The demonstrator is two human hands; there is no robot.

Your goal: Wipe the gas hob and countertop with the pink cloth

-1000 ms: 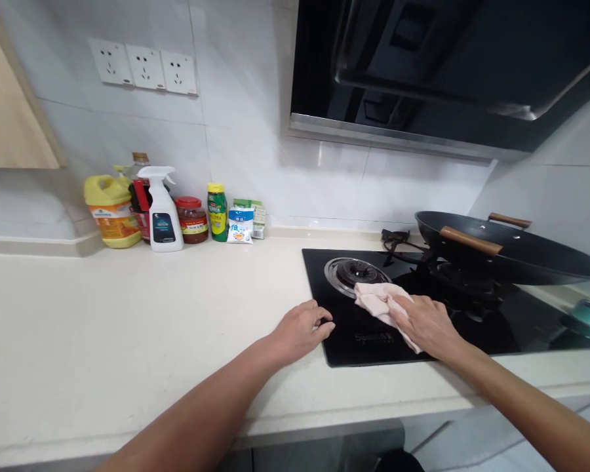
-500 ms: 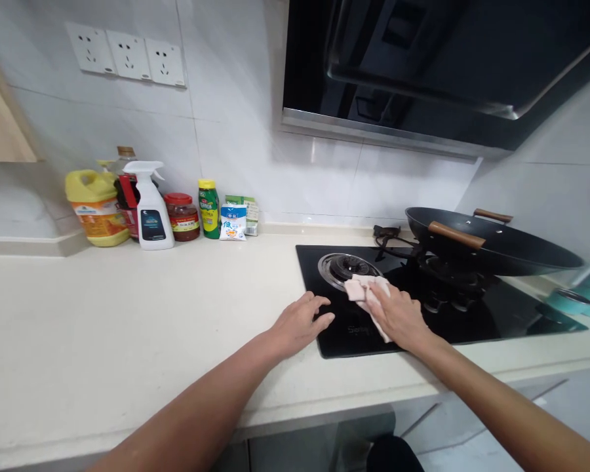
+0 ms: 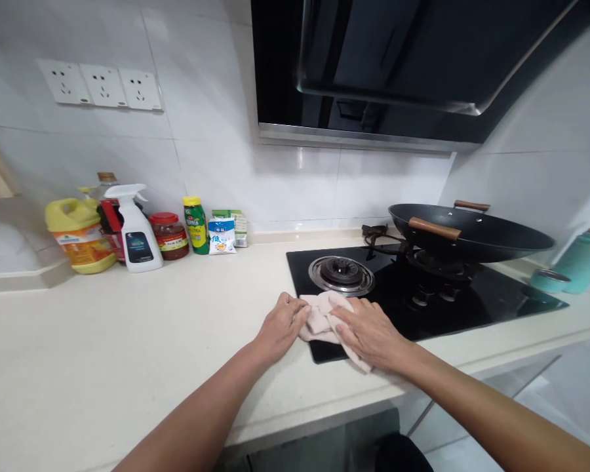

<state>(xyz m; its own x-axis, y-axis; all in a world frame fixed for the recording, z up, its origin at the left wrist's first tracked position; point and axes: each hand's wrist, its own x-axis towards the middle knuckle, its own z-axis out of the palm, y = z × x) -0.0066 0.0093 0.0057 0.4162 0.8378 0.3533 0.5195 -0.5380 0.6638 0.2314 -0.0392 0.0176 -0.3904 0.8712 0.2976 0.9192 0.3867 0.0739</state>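
Note:
A pale pink cloth (image 3: 322, 318) lies bunched over the front left corner of the black gas stove (image 3: 398, 314). My right hand (image 3: 373, 333) grips its right side, fingers pressed into the folds. At the cloth's left edge, my left hand (image 3: 282, 324) has its fingers curled, thumb and fingertips pinching the fabric. Just behind the cloth is the bare left burner (image 3: 341, 272) with its metal ring. A black wok (image 3: 472, 233) with wooden handles rests on the right burner.
Along the wall on the left stand a yellow jug (image 3: 81, 239), a white spray bottle (image 3: 136, 229), a red-lidded jar (image 3: 168, 236), a green bottle (image 3: 195, 226) and a white packet (image 3: 221, 236). A range hood (image 3: 373, 65) hangs above. A teal canister (image 3: 585, 259) stands at far right.
My right hand has drawn the cloth left and toward me, from beside the burner to the stove's front corner. My left hand has closed on the cloth's edge. The camera view has shifted.

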